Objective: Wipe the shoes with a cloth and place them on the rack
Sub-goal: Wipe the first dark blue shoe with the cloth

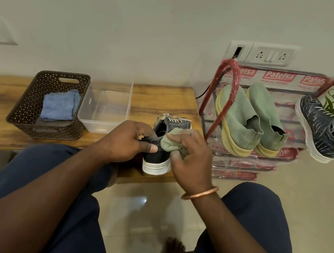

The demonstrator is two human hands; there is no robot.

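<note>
- "Patelsa" in white on red labels, repeated all over the clear plastic wrap (277, 76) on the red metal shoe rack (231, 75)
- smaller line under it is too blurry to read

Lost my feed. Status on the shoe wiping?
Left hand grips dark shoe. Right hand presses green cloth to it. Nothing in the way.

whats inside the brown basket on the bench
A folded blue cloth lies in the brown basket, beside bare dark floor. Anything under the cloth is covered and cannot be seen.
</note>
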